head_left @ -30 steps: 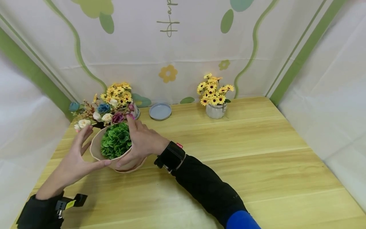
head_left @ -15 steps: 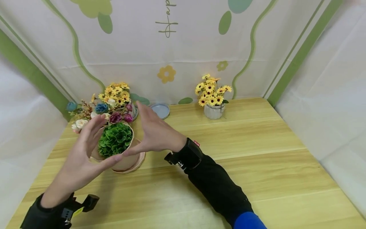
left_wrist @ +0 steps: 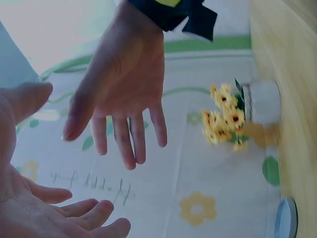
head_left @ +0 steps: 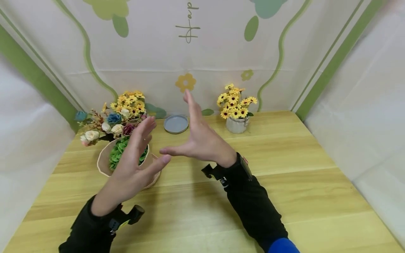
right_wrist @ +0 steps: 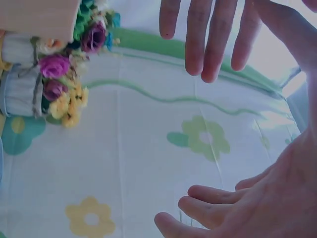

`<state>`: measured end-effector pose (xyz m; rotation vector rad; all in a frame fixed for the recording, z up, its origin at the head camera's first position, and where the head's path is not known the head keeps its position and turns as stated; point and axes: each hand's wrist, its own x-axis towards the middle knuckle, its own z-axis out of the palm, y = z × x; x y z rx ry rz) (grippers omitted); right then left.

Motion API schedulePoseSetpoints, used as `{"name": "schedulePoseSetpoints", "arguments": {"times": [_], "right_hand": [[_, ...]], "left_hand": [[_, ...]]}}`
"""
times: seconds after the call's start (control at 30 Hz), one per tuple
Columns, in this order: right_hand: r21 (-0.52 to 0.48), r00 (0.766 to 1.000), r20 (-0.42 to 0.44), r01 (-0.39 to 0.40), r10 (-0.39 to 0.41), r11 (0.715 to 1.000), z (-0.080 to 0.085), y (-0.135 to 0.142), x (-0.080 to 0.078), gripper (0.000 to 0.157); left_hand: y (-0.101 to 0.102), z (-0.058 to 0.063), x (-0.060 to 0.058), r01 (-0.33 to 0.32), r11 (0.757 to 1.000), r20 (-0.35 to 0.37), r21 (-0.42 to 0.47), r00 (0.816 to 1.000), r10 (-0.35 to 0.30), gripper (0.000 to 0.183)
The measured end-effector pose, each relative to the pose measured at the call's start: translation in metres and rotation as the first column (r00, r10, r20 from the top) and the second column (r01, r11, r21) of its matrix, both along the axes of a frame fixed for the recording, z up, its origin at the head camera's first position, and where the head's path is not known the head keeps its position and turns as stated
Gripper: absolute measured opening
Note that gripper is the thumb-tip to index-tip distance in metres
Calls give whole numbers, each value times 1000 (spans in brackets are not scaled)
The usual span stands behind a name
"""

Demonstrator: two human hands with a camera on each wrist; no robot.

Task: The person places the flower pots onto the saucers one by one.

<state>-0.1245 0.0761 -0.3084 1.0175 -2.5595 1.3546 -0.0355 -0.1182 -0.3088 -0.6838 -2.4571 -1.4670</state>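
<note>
My left hand (head_left: 126, 177) is raised with its fingers straight and thumb spread, holding nothing. In the head view it covers part of a scalloped pale pink flowerpot (head_left: 102, 162) with a leafy green plant (head_left: 117, 153). Under the pot, a pink saucer (head_left: 155, 180) shows at its right side. Facing the left hand, my right hand (head_left: 205, 142) is also raised over the table, fingers extended and thumb apart. Only air lies between the two palms, as the left wrist view shows with the right hand (left_wrist: 129, 74) opposite the left hand (left_wrist: 29, 198).
Behind the pink pot stand mixed artificial flowers (head_left: 114, 119) and yellow flowers (head_left: 129, 102). A round grey-blue saucer (head_left: 175, 124) lies near the back edge. Right of it is a whitish pot (head_left: 237, 125) of yellow daisies (head_left: 234, 103). A printed cloth (head_left: 218, 49) hangs behind the wooden table (head_left: 284, 182).
Both hands have come away from the pink flowerpot and moved right, the right hand farther off. The pot stays on its saucer. The grey-blue saucer and the daisies have not moved.
</note>
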Motion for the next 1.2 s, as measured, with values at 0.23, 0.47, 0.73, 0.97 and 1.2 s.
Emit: {"name": "schedulePoseSetpoints", "arguments": {"times": [0.23,0.47,0.73,0.97,1.2], "right_hand": [[-31,993,-42,108,-109,994,5,24,-5,140],[-134,984,-24,174,-179,976,26,48,2,133],[-207,961,2,271,-276,940,37,79,-4,125],[-235,908,31,412,-417,880,33,109,-15,120],[-196,815,74,578,-575,792,4,144,-50,119]], "left_hand": [[36,9,-7,29,998,41,62,999,-31,80],[53,6,-24,18,994,68,104,997,-25,77],[47,-31,-67,-14,994,8,107,1000,13,81],[40,-78,-113,-56,993,32,104,998,53,87],[38,-92,-131,-132,990,108,47,986,126,92]]}}
